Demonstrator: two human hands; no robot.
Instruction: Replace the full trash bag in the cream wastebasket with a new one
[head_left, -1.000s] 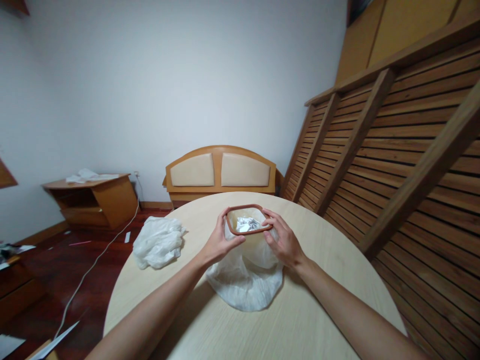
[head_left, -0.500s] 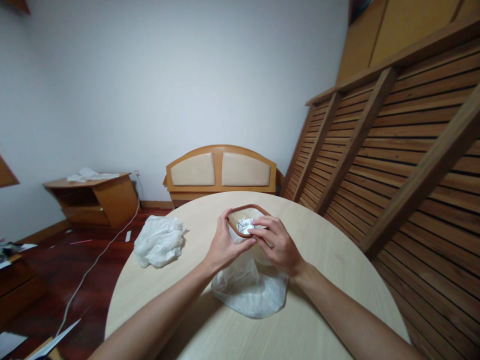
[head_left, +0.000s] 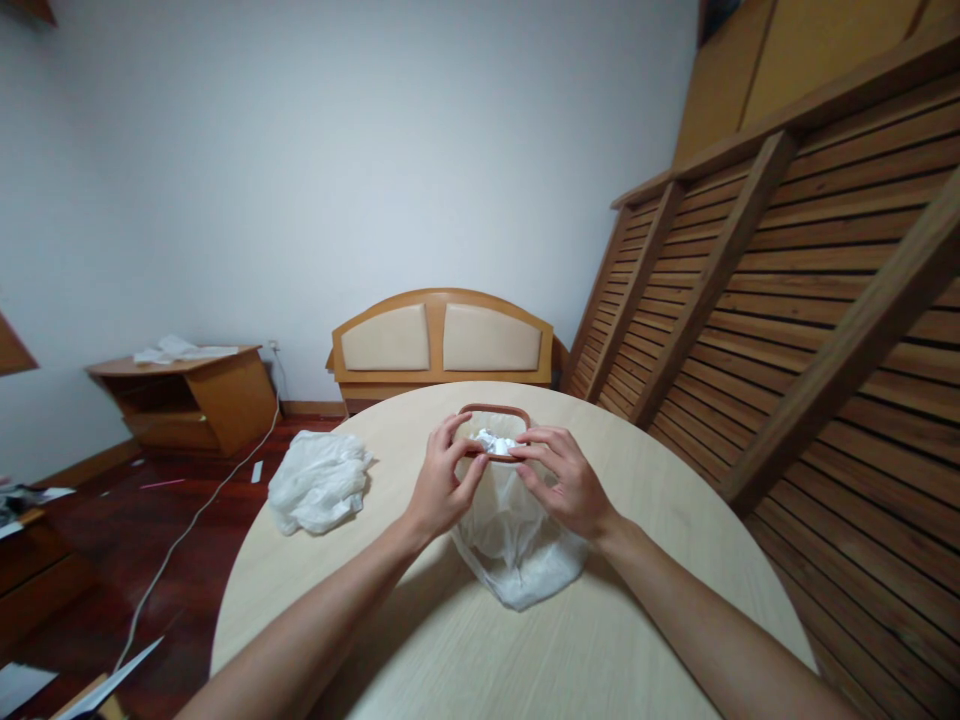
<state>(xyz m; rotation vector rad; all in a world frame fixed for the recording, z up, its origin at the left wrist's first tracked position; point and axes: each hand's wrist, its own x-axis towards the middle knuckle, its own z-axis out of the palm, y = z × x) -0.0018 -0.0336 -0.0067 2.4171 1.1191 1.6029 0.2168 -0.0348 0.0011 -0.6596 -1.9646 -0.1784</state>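
Observation:
A small bin with a brown rim (head_left: 495, 410) stands on the round pale table (head_left: 420, 640), crumpled white paper (head_left: 495, 441) inside it. A thin white plastic bag (head_left: 517, 540) hangs around it and spreads onto the table toward me. My left hand (head_left: 442, 485) pinches the near left part of the rim and bag edge. My right hand (head_left: 566, 480) grips the bag edge at the near right of the rim. Both hands have their fingers closed on the bag.
A second crumpled white plastic bag (head_left: 319, 480) lies on the table's left part. Behind the table is a wooden headboard (head_left: 442, 340); slatted wooden panels (head_left: 787, 300) lean on the right. A low wooden cabinet (head_left: 187, 400) and a cable (head_left: 187, 530) are on the floor at left.
Both hands have drawn closer together at the near side of the rim, gathering the bag. The bag's spread on the table has become narrower and bunched.

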